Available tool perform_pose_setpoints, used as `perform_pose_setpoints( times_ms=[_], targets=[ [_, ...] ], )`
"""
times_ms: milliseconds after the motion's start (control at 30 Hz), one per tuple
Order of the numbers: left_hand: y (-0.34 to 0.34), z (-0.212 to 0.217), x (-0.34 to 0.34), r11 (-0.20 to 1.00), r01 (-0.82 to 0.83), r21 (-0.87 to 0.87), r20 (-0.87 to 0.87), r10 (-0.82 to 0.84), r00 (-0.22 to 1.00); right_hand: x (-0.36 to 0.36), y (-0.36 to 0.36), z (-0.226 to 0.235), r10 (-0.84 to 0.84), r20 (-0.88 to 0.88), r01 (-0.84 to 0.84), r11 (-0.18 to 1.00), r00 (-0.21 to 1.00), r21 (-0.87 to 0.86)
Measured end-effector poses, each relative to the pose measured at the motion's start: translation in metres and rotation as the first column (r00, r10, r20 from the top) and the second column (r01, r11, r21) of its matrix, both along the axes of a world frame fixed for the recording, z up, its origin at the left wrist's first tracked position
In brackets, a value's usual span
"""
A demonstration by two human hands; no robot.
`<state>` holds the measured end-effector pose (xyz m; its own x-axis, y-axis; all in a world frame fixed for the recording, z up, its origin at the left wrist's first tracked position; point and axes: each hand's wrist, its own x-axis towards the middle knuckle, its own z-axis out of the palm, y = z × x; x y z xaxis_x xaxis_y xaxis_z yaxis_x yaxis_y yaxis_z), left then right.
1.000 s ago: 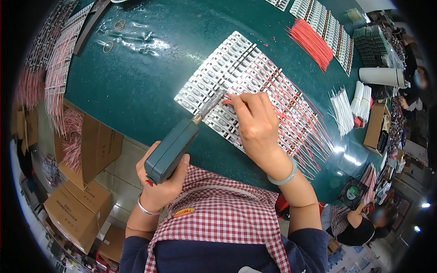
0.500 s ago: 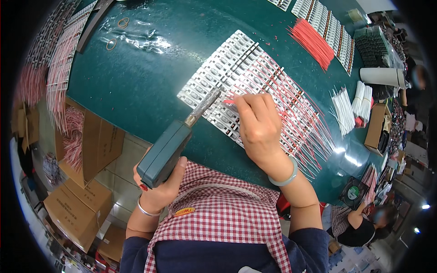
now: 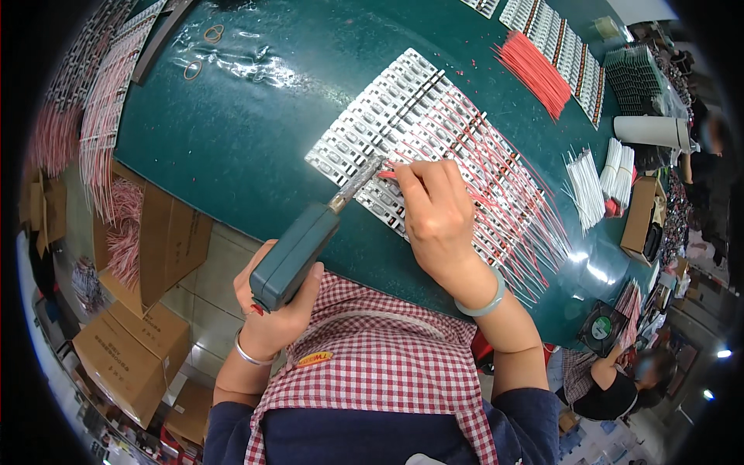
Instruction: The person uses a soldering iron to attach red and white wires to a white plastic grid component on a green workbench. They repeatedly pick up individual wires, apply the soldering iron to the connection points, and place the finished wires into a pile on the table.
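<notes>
My left hand (image 3: 279,310) is closed round the handle of a dark green soldering gun (image 3: 293,254). Its long metal barrel slants up and to the right, with the tip over a panel of small white circuit boards (image 3: 372,116). Beside that tip, my right hand (image 3: 438,217) is closed in a pinch on a red wire (image 3: 387,174), whose short end pokes out from the fingertips. My right wrist hangs over the panel's near part. Many red and white wires (image 3: 527,209) lie across the panel's right half and trail past its edge.
A bundle of red wires (image 3: 535,74) and bundles of white wires (image 3: 585,190) lie to the right, near a white cylinder (image 3: 651,132). More wired panels (image 3: 112,101) hang over the left table edge, above open cardboard boxes (image 3: 174,248). A co-worker (image 3: 620,384) sits at lower right.
My left hand has moved the soldering gun slightly up and right, bringing its tip closer to my right fingertips. My right hand has shifted only a little, still pinching the red wire.
</notes>
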<state>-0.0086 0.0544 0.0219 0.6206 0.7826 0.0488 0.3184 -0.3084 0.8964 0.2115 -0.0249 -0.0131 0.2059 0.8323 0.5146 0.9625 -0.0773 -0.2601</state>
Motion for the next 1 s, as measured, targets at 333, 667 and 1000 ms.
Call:
perform_pose_setpoints(
  times_ms=[333,667,1000],
  targets=[
    [-0.002,-0.001,-0.005,0.999,-0.038,-0.023,-0.008,0.038,0.999,0.0,0.001,0.004,0.01,0.0,-0.01,1.0,1.0,-0.011],
    [-0.005,-0.01,-0.015,0.996,-0.082,0.03,0.076,0.08,0.994,0.0,0.001,0.002,0.007,0.003,-0.007,1.0,1.0,-0.015],
    [-0.007,-0.002,-0.017,0.998,-0.054,-0.028,0.017,0.054,0.998,-0.012,-0.003,-0.002,-0.007,-0.006,0.007,0.999,1.0,0.038]
  ],
)
